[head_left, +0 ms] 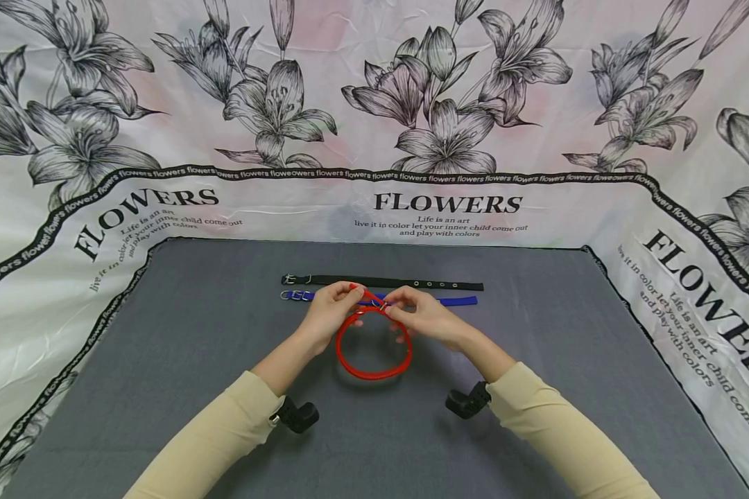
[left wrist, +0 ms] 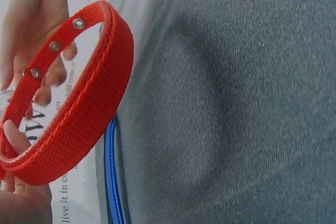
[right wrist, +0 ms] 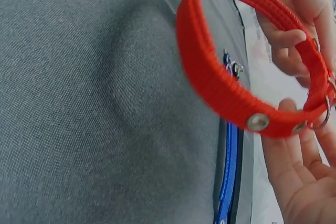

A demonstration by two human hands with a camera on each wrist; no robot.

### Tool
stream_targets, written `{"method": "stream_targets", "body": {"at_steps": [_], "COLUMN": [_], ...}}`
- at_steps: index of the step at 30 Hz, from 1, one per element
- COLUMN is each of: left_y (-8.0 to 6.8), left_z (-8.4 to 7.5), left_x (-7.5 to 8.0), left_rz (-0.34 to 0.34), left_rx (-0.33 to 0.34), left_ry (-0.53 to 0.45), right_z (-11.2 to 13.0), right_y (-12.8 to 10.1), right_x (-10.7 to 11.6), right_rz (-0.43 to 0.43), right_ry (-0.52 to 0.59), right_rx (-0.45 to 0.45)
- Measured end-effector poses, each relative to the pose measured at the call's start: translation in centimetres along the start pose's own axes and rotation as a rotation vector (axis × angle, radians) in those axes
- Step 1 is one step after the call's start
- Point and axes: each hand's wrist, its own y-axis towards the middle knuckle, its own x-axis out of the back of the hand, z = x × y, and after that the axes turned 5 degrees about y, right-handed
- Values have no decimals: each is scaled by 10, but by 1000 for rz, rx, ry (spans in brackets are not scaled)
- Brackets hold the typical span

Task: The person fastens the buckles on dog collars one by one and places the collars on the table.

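A red collar [head_left: 374,375], bent into a closed loop, is held up above the grey table by both hands. My left hand [head_left: 326,315] pinches the red strap's free end between thumb and fingers. My right hand [head_left: 429,319] grips the collar by its metal buckle at the top of the loop. In the left wrist view, several metal eyelets show along the red strap [left wrist: 113,72]. The right wrist view shows a metal ring beside the right hand's fingers on the red collar [right wrist: 210,85]. Fingers partly hide the buckle.
Behind the hands, a black collar [head_left: 393,283] lies stretched flat, its buckle to the left. A blue collar [head_left: 458,301] lies parallel in front of it, partly covered by the hands. The grey table [head_left: 181,346] meets a flower-printed cloth [head_left: 312,208] at its back and sides.
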Motion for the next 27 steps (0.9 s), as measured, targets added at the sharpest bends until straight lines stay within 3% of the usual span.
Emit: {"method": "stream_targets", "body": {"at_steps": [6, 20, 27], "left_y": [-1, -2, -2], "left_z": [1, 3, 3], "left_x": [-4, -5, -7], "left_rz": [28, 28, 9], "left_rx": [6, -13, -15], "left_ry": [-13, -28, -34], "right_z": [2, 10, 7], "right_y": [4, 0, 0], "right_x": [-4, -6, -7], "right_rz": [-44, 0, -50], "right_ry": [-20, -33, 33], "right_rx": [25, -44, -39]}}
